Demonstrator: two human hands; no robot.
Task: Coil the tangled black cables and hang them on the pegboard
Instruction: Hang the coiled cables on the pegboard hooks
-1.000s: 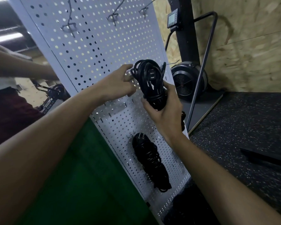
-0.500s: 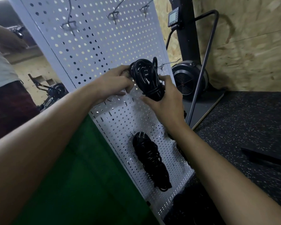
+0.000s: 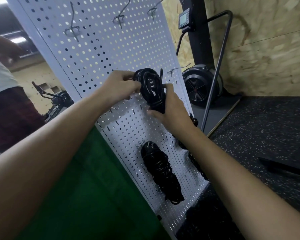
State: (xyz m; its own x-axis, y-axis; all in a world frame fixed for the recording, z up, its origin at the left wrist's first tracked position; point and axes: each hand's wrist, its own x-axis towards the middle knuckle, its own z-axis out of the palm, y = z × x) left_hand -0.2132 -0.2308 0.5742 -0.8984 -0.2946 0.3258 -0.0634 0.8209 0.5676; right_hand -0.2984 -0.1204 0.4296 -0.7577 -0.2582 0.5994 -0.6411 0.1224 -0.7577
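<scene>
Two bare hands hold one coiled black cable bundle [image 3: 151, 91] against a white pegboard [image 3: 97, 49], about halfway up the board. The bundle is a long, narrow loop. Its long axis runs from upper left to lower right along the tilted board, with its rounded end pointing up. A connector [image 3: 150, 82] with two pale slots faces outward on the front of the coil.

The left hand [image 3: 119, 87] pinches the upper left edge of the loop in a narrow grip, fingers curled. The right hand [image 3: 170, 110] wraps the lower end, its grip closed around the gathered strands. Cable and fingers hide the board directly behind the coil, so it is unclear whether the loop sits on a hook.

Lower down, a second cable coil [image 3: 161, 172] hangs from a hook on the same slant. More black cable [image 3: 197, 163] is largely hidden behind the right forearm. Wire hooks [image 3: 73, 31] stick out near the top of the board.

To the right, a black fan-wheel machine [image 3: 200, 85] stands against a chipboard wall [image 3: 267, 49]. Another person [image 3: 2, 84] is cut off at the left edge.
</scene>
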